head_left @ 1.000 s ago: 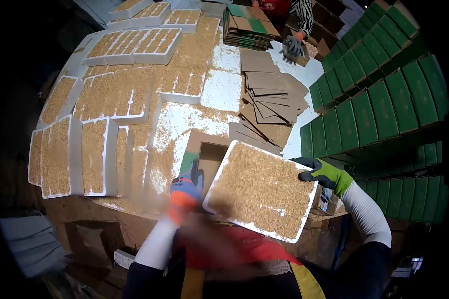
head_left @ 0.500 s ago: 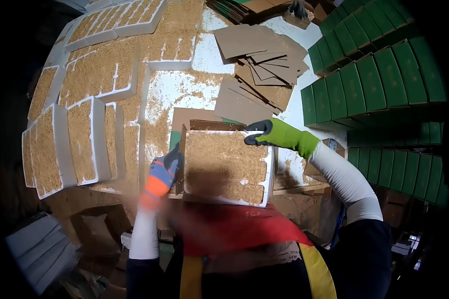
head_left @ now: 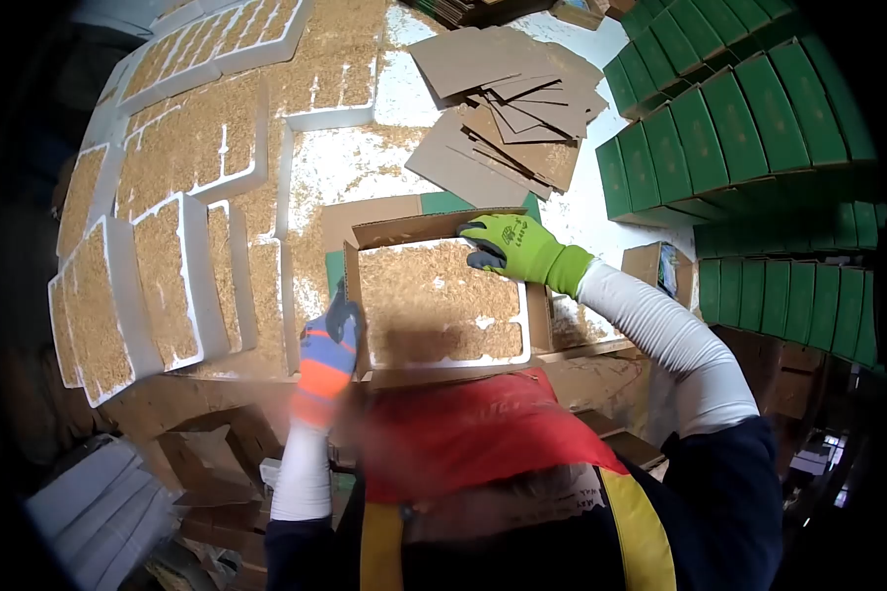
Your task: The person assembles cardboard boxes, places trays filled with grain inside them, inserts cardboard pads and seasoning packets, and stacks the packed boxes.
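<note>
A white foam tray (head_left: 525, 330) filled with tan, crumbly shavings sits in an open cardboard box (head_left: 404, 230) at the table's near edge. My left hand (head_left: 327, 350), in a grey and orange glove, grips the box's left wall, its thumb pointing up along the side. My right hand (head_left: 517, 248), in a green glove with dark fingertips, is closed over the tray's back right corner, close against the box's back wall. Its fingertips lie over the rim and shavings; what is beneath the palm is hidden. Part of the shavings near me is blurred.
More filled foam trays (head_left: 192, 167) cover the table's left side. Loose cardboard sheets (head_left: 503, 118) lie beyond the box. Rows of green boxes (head_left: 719, 138) stand at right. An open carton (head_left: 217, 448) is below the table at left. Scattered shavings dust the white tabletop.
The tray has gone lower into the box, and the box's back and right walls now show around it. My right hand has shifted left along with the tray's corner. My left hand remains on the box.
</note>
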`<state>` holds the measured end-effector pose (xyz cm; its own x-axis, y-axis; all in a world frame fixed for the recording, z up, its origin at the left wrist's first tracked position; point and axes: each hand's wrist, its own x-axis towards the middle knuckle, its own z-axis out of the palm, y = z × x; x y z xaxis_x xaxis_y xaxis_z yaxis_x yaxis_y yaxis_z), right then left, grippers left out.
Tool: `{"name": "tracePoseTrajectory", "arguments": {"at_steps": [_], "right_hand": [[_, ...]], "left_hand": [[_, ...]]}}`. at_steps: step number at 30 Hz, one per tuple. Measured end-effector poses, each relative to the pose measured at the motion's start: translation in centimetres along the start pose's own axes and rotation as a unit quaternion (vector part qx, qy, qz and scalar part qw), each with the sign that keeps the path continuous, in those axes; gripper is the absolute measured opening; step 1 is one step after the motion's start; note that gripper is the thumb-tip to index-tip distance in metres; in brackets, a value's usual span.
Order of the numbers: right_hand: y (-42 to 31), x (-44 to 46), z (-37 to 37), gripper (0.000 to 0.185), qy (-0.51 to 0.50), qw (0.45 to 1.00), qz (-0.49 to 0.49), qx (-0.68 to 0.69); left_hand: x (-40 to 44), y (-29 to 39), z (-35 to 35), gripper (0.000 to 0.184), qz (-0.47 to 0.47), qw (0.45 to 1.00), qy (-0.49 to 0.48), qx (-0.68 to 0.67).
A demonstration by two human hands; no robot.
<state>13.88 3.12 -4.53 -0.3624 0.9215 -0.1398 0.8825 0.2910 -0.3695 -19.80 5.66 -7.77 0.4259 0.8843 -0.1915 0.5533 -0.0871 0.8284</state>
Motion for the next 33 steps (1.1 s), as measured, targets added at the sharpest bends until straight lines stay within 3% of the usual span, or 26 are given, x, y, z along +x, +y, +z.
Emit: {"name": "tracePoseTrajectory", "arguments": {"at_steps": [3, 5, 7, 9, 10, 12, 13, 15, 16, 17, 19, 20, 22, 23, 24, 25, 26, 28, 29, 30, 31, 32, 33], "right_hand": [[-1.4, -0.8, -0.7, 0.04, -0.028, 0.977, -0.081, -0.197], [-2.9, -2.7, -1.5, 0.044, 0.072, 0.968, -0.135, -0.199], [-6.5, -5.4, -3.0, 0.042, 0.158, 0.975, -0.019, -0.157], [-8.8, -7.2, -0.9, 0.031, 0.147, 0.966, 0.21, 0.012], [-9.7, -8.1, -0.6, 0.03, 0.079, 0.961, 0.266, 0.021], [-9.5, -8.5, 3.3, 0.025, 0.138, 0.961, 0.235, -0.054], [-9.5, -8.3, 3.8, 0.024, 0.15, 0.957, 0.236, -0.074], [-9.7, -7.9, 4.5, 0.025, 0.129, 0.961, 0.217, -0.114], [-9.5, -7.7, 4.9, 0.025, 0.099, 0.966, 0.196, -0.136], [-8.8, -7.5, 8.1, 0.026, 0.139, 0.943, 0.192, -0.234], [-8.9, -6.5, 7.7, 0.028, 0.053, 0.95, 0.232, -0.204], [-8.9, -6.7, 7.4, 0.028, 0.054, 0.948, 0.239, -0.205], [-8.6, -7.2, 6.6, 0.035, 0.078, 0.971, 0.198, -0.113], [-9.3, -7.5, 6.3, 0.038, 0.184, 0.968, 0.17, -0.022], [-9.8, -8.0, 5.5, 0.042, 0.292, 0.943, 0.145, 0.063], [-9.7, -9.7, 3.6, 0.042, 0.297, 0.936, 0.181, 0.052], [-10.1, -11.7, 1.3, 0.04, 0.337, 0.919, 0.146, 0.146], [-8.8, -15.6, -1.0, 0.038, 0.372, 0.856, 0.216, 0.288], [-8.1, -18.4, -1.5, 0.039, 0.361, 0.804, 0.325, 0.344], [-5.8, -20.7, 0.0, 0.035, 0.464, 0.711, 0.356, 0.392], [-3.6, -23.3, -0.2, 0.031, 0.506, 0.726, 0.384, 0.265], [-1.0, -26.2, 1.6, 0.028, 0.585, 0.511, 0.397, 0.489], [0.1, -28.1, -1.2, 0.029, 0.53, 0.624, 0.503, 0.276]], "left_hand": [[-0.1, -0.5, 0.3, 0.037, 0.046, 0.996, 0.006, 0.079], [-0.4, -1.3, 0.8, 0.038, -0.064, 0.997, 0.024, 0.033], [-0.8, -1.9, 1.2, 0.039, -0.038, 0.996, 0.051, 0.065], [-0.4, -0.7, 0.6, 0.039, -0.003, 0.992, 0.077, 0.1], [-0.2, 1.0, -0.4, 0.041, -0.028, 0.999, 0.021, 0.035], [1.3, 0.9, -1.0, 0.046, -0.029, 0.991, -0.063, -0.114], [2.7, -1.0, -2.0, 0.049, -0.095, 0.978, -0.112, -0.146], [5.3, 6.7, -4.8, 0.05, -0.181, 0.975, -0.107, -0.066], [7.8, 6.0, -4.6, 0.05, -0.061, 0.995, -0.078, -0.028], [10.7, 5.2, -4.2, 0.049, 0.063, 0.997, -0.047, 0.007], [15.8, 8.0, -2.2, 0.046, 0.206, 0.967, -0.073, 0.13], [18.5, 8.2, -0.4, 0.046, 0.285, 0.911, -0.063, 0.29], [23.9, 8.3, 3.6, 0.06, 0.359, 0.801, -0.164, 0.45], [25.5, 8.4, 5.5, 0.066, 0.409, 0.728, -0.191, 0.516], [27.7, 5.8, 7.3, 0.073, 0.482, 0.666, -0.161, 0.547], [29.0, 5.3, 9.3, 0.073, 0.523, 0.635, -0.157, 0.546], [30.4, 4.7, 11.3, 0.073, 0.564, 0.603, -0.15, 0.543], [30.3, 6.0, 12.5, 0.071, 0.567, 0.614, -0.197, 0.512], [31.0, 4.9, 13.1, 0.07, 0.561, 0.612, -0.204, 0.519], [31.1, 4.5, 13.6, 0.069, 0.516, 0.638, -0.232, 0.522], [31.2, 4.6, 13.7, 0.067, 0.467, 0.659, -0.259, 0.529], [31.3, 4.2, 13.5, 0.066, 0.476, 0.663, -0.25, 0.52], [31.4, 4.0, 13.1, 0.064, 0.482, 0.669, -0.239, 0.513]]}}
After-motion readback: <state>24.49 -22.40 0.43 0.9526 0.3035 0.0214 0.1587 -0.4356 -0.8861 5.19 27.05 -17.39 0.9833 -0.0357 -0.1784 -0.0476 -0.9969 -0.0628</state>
